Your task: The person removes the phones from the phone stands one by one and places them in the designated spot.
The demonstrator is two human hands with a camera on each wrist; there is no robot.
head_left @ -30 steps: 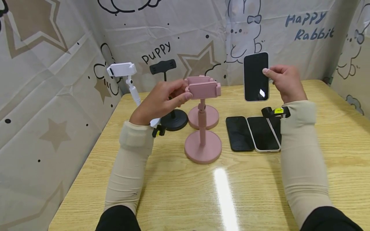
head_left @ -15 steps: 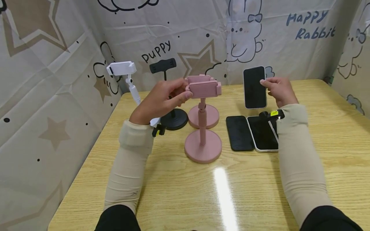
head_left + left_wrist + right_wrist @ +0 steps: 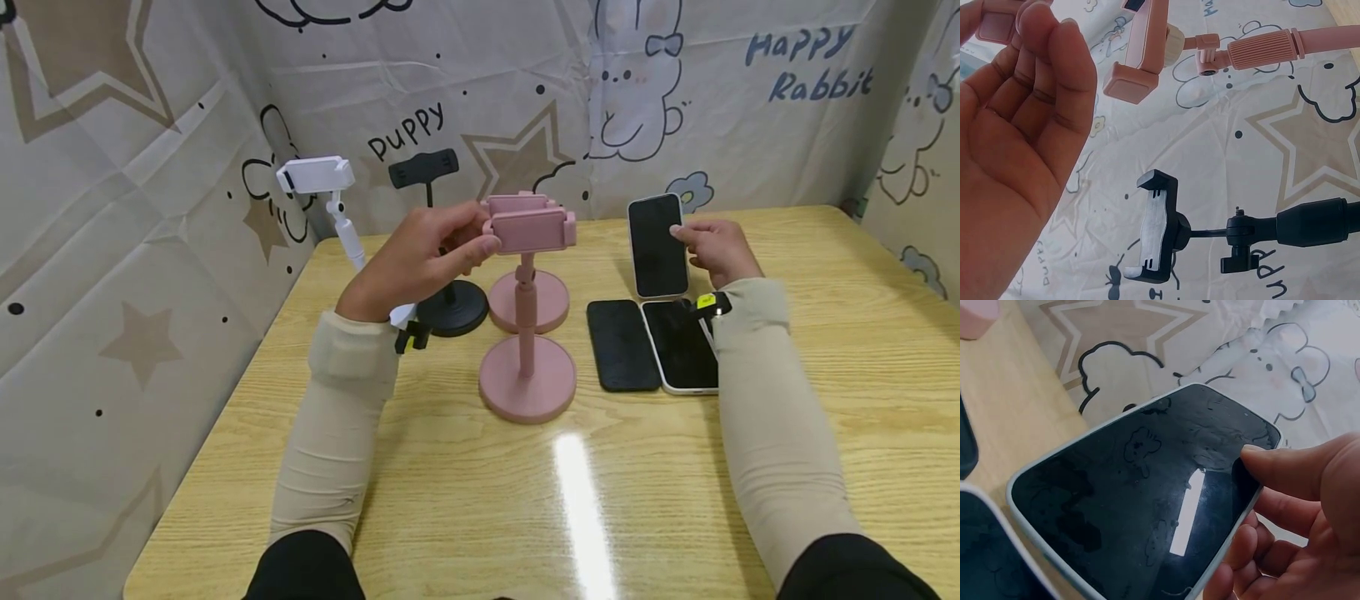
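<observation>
In the head view my right hand (image 3: 718,248) pinches a white-edged smartphone (image 3: 660,246) by its right edge, thumb on the dark screen. The phone leans back, its lower edge just behind the phones on the table. The right wrist view shows the thumb on the glass of the phone (image 3: 1141,487) and the fingers behind it. My left hand (image 3: 420,260) holds the left end of the clamp on the front pink phone stand (image 3: 528,232) between thumb and fingers. A second pink stand (image 3: 551,304) is directly behind, mostly hidden by the front one.
A black phone (image 3: 622,346) and a white-edged phone (image 3: 681,346) lie side by side on the wooden table (image 3: 465,500); my right wrist hides part of the latter. Behind my left hand are a black phone stand (image 3: 423,169) and a white one (image 3: 317,177). A printed cloth backdrop (image 3: 510,50) surrounds the table.
My right hand has come down and slightly left with the smartphone, from well above the table to close behind the lying phones. The left hand stays on the pink stand's clamp.
</observation>
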